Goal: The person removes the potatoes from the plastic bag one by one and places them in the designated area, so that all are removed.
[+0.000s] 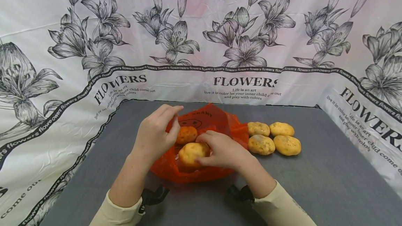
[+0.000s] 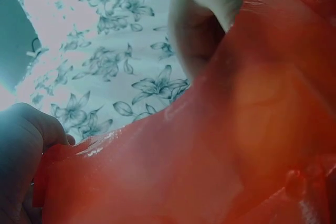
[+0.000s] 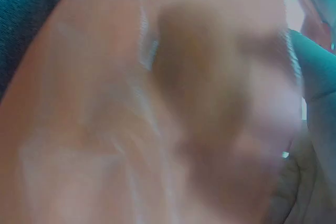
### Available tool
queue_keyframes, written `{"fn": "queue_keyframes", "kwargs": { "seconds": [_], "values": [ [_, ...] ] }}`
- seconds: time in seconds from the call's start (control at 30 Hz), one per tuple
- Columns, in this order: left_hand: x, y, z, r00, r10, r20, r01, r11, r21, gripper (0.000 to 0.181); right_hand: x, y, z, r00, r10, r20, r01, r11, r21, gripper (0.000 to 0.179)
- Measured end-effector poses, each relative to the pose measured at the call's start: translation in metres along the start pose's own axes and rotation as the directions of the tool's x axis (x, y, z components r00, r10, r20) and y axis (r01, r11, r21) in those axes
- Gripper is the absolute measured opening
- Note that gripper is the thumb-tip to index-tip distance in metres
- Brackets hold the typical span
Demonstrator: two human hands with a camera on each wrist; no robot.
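In the head view a red plastic bag (image 1: 204,175) with a printed face lies with its mouth open. My right hand (image 1: 224,151) reaches into it and grips a yellow potato (image 1: 190,154), fingers behind and thumb in front. Just past that one, another potato (image 1: 186,135) sits in the bag. At the bag's left side my left hand (image 1: 155,132) is raised; the left wrist view shows this hand (image 2: 23,145) pinching the bag's rim (image 2: 79,150). Through the film (image 3: 94,145) in the right wrist view, a potato appears only as a blurred shape (image 3: 205,72).
Several potatoes (image 1: 261,144) stand in a close group right of the bag, the nearest ones up against its side. Everything rests on a dark grey table (image 1: 314,187). A white cloth with printed flowers (image 1: 176,86) hangs behind and along the sides.
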State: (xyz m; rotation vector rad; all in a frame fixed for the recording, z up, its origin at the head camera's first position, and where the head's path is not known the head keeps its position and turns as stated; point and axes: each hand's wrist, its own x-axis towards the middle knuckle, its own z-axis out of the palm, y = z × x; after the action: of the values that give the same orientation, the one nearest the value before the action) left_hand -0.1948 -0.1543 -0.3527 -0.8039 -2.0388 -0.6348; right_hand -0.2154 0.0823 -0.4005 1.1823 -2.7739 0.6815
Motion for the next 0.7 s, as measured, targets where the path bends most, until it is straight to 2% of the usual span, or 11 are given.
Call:
{"fn": "queue_keyframes", "kwargs": {
  "seconds": [0.33,0.7],
  "values": [
    [0.0,0.0,0.0,1.0,0.002,0.0,-0.002,1.0,0.002,0.029,-0.007,-0.003,-0.018,0.999,0.014,-0.051,-0.014,1.0,-0.007,0.049],
    [0.0,0.0,0.0,1.0,-0.008,0.008,0.008,1.0,0.007,0.029,-0.014,-0.004,-0.037,0.994,-0.007,-0.113,0.007,1.0,0.004,0.048]
  ]
}}
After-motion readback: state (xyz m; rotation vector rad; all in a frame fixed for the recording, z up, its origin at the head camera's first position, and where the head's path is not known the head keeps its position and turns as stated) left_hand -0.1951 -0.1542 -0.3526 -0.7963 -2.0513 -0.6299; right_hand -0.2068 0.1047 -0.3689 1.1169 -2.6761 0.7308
